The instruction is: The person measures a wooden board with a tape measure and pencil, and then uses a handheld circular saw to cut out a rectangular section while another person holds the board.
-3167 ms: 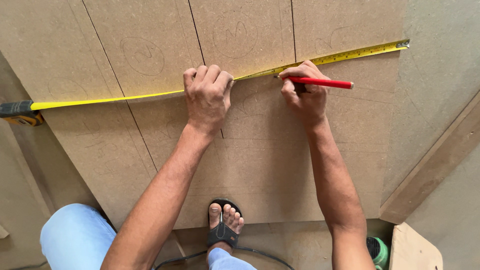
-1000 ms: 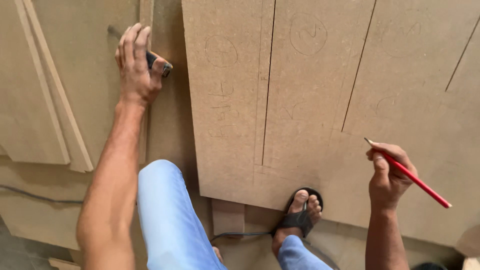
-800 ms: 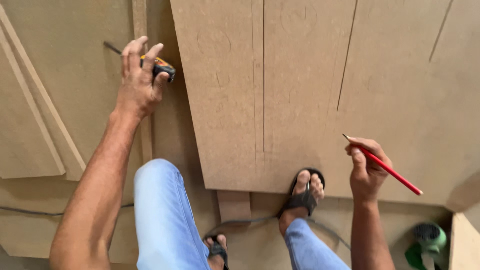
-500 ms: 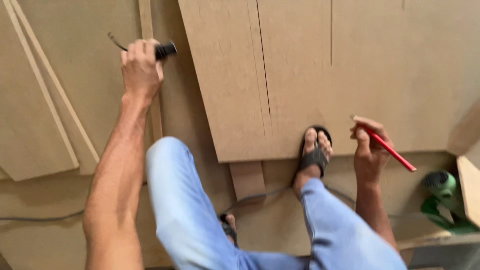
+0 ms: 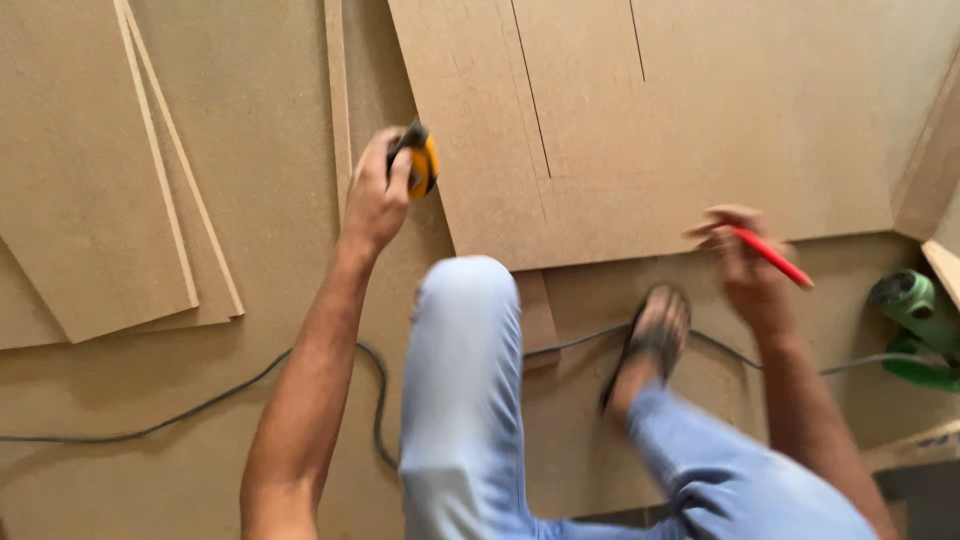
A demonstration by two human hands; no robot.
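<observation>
My left hand [image 5: 375, 195] grips a yellow and black tape measure [image 5: 420, 165] just left of the big brown fibreboard sheet [image 5: 700, 120]. Its tape is drawn in. My right hand [image 5: 745, 265] holds a red pencil [image 5: 770, 257] over the sheet's near edge, and it is blurred by motion. The sheet carries thin pencil lines [image 5: 530, 90] running away from me. My knee in light blue trousers [image 5: 460, 330] is raised between my arms. My sandalled foot [image 5: 645, 340] stands on the floor board below the sheet.
Stacked fibreboard panels [image 5: 90, 170] lie at the left, and a narrow strip [image 5: 338, 90] runs beside the tape measure. A dark cable [image 5: 200, 405] snakes across the floor boards. A green power tool [image 5: 915, 315] sits at the right edge.
The tape that was stretched across the sheet is retracted into its case. I have stepped back off the sheet, and both hands have come nearer, with pencil and tape measure still held.
</observation>
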